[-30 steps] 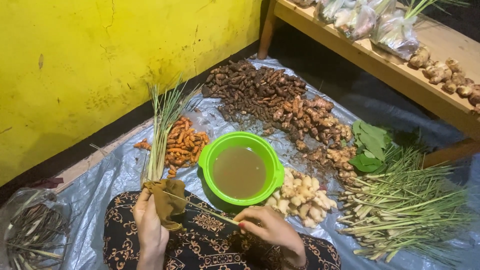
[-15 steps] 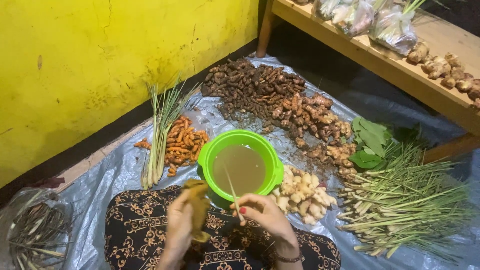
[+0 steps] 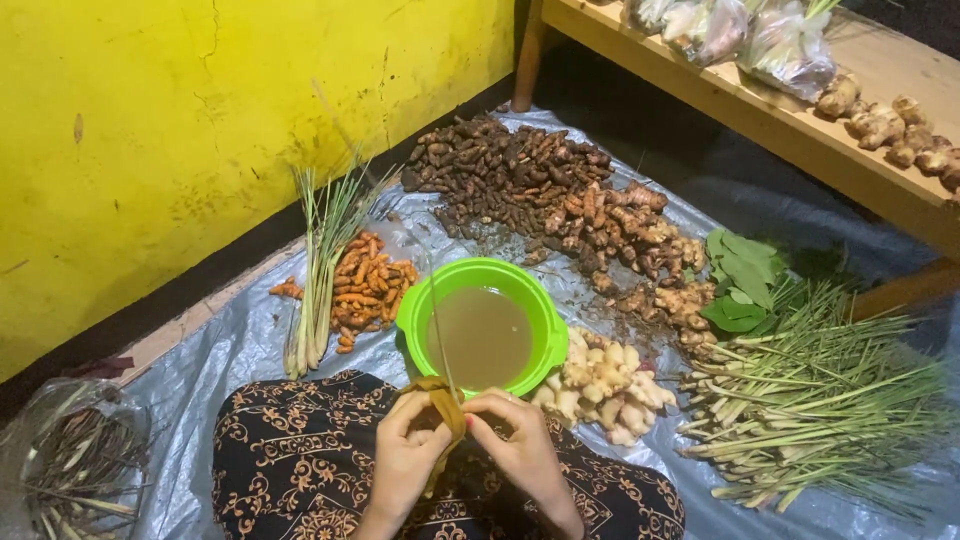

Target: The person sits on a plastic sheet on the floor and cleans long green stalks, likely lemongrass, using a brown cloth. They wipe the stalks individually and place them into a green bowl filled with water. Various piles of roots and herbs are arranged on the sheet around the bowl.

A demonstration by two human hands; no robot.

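Over a lap covered in dark patterned cloth (image 3: 300, 470), the left hand (image 3: 405, 465) and right hand (image 3: 520, 455) meet close together, fingers curled shut around a yellow-brown folded leaf strip (image 3: 443, 405) held between them. A thin stalk (image 3: 438, 320) rises from that bundle, crossing in front of the green bowl (image 3: 415, 320) of cloudy brown liquid just beyond the hands. Pale ginger pieces (image 3: 605, 385) lie beside the bowl on the right, orange turmeric (image 3: 365, 290) and lemongrass stalks (image 3: 320, 270) on the left, all on a grey plastic sheet (image 3: 230, 350). To do this folding well, it seems best to keep both thumbs pinching the strip firmly, hold the stalk steady, and work above the lap, clear of the liquid.
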